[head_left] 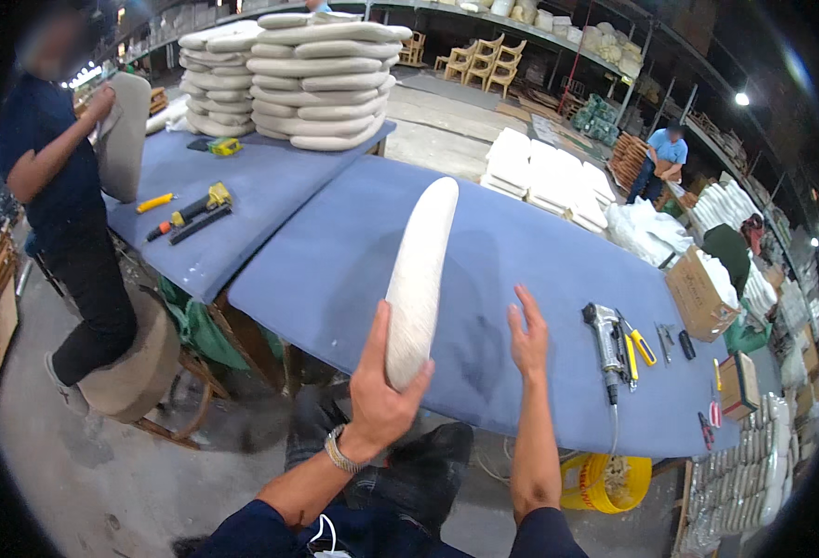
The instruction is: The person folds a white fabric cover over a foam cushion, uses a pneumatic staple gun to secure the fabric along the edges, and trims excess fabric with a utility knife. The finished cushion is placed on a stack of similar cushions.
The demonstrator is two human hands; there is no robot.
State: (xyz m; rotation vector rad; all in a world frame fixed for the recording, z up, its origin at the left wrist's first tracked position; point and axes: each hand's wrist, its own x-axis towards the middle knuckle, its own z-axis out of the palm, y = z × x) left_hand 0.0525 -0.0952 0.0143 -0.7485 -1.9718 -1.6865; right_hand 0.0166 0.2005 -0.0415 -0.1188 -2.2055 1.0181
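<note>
A cream fabric-covered cushion [423, 279] stands on edge above the blue-covered table [335, 242], its narrow side toward me. My left hand [381, 395] grips its near lower end, thumb on one side and fingers on the other. To the right of the cushion, and apart from it, my right hand [528, 337] is held up over the table with its fingers stretched out and nothing in it. The cushion's broad faces are mostly out of sight.
On the right lie an air stapler [603, 330] with a hose, a yellow-handled tool [644, 348] and pliers [705, 431]. A yellow bucket [605, 484] stands below. Stacked cushions [321, 84] rise far left, near a drill [191, 209]. A co-worker [56, 177] holds another cushion.
</note>
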